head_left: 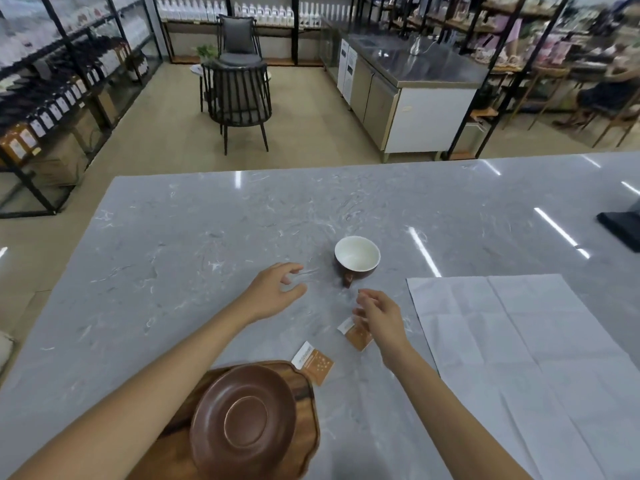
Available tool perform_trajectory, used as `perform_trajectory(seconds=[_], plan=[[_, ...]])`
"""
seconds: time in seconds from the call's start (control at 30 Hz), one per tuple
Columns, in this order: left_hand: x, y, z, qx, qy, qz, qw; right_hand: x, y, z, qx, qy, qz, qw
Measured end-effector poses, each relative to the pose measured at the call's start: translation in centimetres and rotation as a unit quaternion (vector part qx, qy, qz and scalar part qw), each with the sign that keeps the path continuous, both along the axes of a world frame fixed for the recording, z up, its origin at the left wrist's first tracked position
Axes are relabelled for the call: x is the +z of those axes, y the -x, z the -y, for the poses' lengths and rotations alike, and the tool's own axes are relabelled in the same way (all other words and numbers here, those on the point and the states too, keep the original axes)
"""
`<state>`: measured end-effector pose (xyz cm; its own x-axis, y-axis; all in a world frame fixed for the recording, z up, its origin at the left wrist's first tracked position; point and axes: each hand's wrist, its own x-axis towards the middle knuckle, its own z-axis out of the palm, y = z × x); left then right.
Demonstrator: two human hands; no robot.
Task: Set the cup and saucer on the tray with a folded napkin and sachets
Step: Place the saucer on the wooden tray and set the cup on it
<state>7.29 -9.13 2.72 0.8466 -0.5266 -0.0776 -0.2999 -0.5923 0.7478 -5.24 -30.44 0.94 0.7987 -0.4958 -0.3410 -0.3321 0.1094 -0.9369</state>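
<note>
Both your bare forearms reach forward from the lower corners, angling in toward each other. Your left hand (275, 292) is held palm-down and slightly cupped, fingers spread and curled, thumb apart, gripping nothing. Your right hand (379, 315) sits a little nearer to you, wrist bent, fingers loosely curled with the fingertips drawn together; nothing is clearly held.

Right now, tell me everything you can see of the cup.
The cup is round and low, brown outside and glossy white inside, ceramic by the look of it. It stands upright and looks empty on the grey marbled countertop, its small brown handle pointing toward the person. It is not on the saucer, which sits on the wooden tray nearer the person. Neither hand touches it: the left hand and the right hand are both open, just short of it.
</note>
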Motion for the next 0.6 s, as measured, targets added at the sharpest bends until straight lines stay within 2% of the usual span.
perform_trajectory(seconds=[0.27,0.47,0.6], plan=[[-1.0,-5.8,7.2,-0.082,0.027,-0.071,0.994,-1.3,-4.0,1.2,0.010,-0.099,-0.010,0.995],[-1.2,-9.1,10.1,-0.144,0.049,-0.120,0.981,-1.3,-6.0,1.9,0.031,-0.286,-0.063,0.956],[-2.0,-10.6,11.0,-0.195,0.019,-0.147,0.970,-1.8,-6.6,2.2,0.038,-0.315,-0.062,0.946]])
